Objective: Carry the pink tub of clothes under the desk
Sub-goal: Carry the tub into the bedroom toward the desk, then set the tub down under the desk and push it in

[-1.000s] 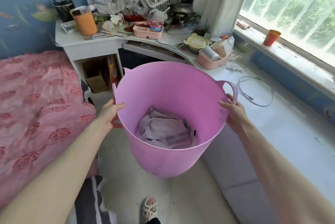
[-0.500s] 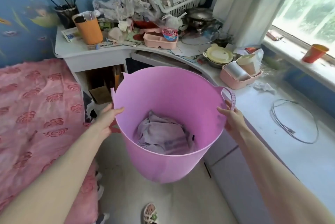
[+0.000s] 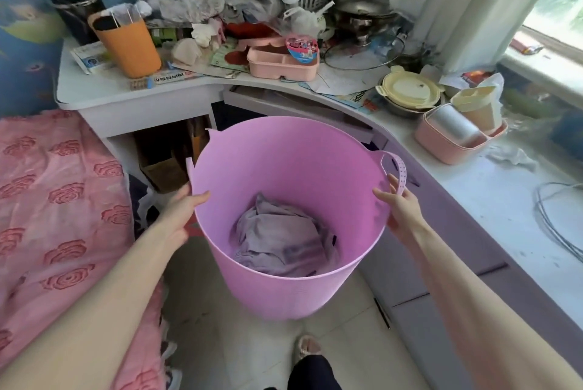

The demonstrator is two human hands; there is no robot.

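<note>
Two hands carry one tub [image 3: 293, 282] clear of the floor: the left hand [image 3: 181, 216] clasps its left rim, the right hand [image 3: 398, 206] its right rim below the handle. Since a second ago the desk [image 3: 202, 86] has drawn nearer, its dark opening now just beyond the tub, so lowering should come soon. One bundle of clothes [image 3: 280, 241] lies inside.
</note>
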